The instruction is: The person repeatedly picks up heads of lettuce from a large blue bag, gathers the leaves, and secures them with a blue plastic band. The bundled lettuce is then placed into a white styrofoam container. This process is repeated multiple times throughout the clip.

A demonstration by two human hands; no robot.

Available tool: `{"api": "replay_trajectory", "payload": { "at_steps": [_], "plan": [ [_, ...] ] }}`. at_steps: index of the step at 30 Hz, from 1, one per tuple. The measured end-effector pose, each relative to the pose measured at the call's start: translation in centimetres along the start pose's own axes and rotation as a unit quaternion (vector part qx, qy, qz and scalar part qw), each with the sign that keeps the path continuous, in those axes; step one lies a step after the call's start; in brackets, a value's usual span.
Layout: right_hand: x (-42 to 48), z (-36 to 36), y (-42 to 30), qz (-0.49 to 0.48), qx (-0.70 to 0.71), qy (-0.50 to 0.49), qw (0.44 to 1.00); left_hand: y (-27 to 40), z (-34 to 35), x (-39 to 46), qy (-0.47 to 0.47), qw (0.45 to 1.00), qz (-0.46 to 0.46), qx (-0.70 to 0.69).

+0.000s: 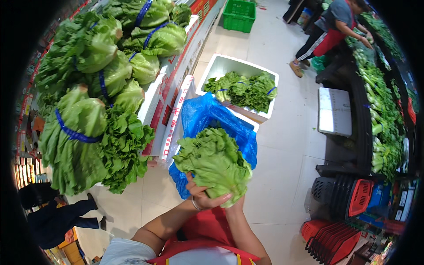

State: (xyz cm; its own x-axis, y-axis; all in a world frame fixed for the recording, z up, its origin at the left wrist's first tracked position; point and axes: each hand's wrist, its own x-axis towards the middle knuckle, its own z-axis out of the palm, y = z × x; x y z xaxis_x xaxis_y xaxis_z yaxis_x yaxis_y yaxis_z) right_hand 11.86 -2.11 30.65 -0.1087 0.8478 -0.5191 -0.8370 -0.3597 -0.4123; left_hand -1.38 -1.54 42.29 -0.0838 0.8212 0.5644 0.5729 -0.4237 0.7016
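A loose head of leaf lettuce [215,159] is held up in front of my body, and no blue band shows around it. My left hand [206,196] grips its lower left side, thumb across the stem end. The right hand [238,202] is mostly hidden behind the lower leaves, and its wrist comes up from the right. Behind the lettuce, a blue plastic bag [198,114] hangs open over a white foam box, whose rim [249,123] shows partly. Just past it, a second white foam box [217,64] contains lettuce bunches [246,87] with blue bands.
Blue-banded lettuces [82,122] are heaped on the display at left. A green crate [239,16] stands on the floor ahead. At right are a white foam box [334,111], stacked shopping baskets [334,238], and a person [334,29] by a vegetable shelf [377,116]. Another person [63,218] is at lower left.
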Motion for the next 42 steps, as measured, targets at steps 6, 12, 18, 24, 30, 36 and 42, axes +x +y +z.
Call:
{"api": "replay_trajectory", "payload": {
  "at_steps": [6, 12, 18, 24, 30, 36, 42],
  "plan": [
    [-0.5, 5.4, -2.6, 0.005, 0.080, -0.231, 0.970, 6.3, 0.3, -2.2, -0.139, 0.976, 0.153, 0.071],
    [-2.6, 9.9, -7.6, -0.026, 0.115, -0.247, 0.962, 10.7, -5.2, 1.6, -0.169, 0.961, 0.221, -0.002],
    [-4.6, 10.0, -7.9, -0.006, 0.155, -0.275, 0.949, 14.9, -6.9, 9.1, -0.272, 0.910, 0.246, 0.193],
    [-4.8, 7.3, -7.3, 0.072, 0.042, -0.317, 0.945, 15.2, -7.0, 10.5, -0.349, 0.861, 0.288, 0.234],
    [-5.6, 10.1, -8.7, 0.310, -0.068, -0.238, 0.918, 16.5, -5.9, 14.8, -0.464, 0.818, 0.250, 0.232],
    [-5.3, 9.1, -7.1, 0.304, -0.086, -0.307, 0.898, 16.0, -4.6, 16.5, -0.473, 0.844, 0.196, 0.162],
    [-6.1, 9.8, -6.3, 0.375, -0.067, -0.305, 0.873, 16.6, -8.2, 17.1, -0.497, 0.864, 0.046, -0.061]
  ]
}}
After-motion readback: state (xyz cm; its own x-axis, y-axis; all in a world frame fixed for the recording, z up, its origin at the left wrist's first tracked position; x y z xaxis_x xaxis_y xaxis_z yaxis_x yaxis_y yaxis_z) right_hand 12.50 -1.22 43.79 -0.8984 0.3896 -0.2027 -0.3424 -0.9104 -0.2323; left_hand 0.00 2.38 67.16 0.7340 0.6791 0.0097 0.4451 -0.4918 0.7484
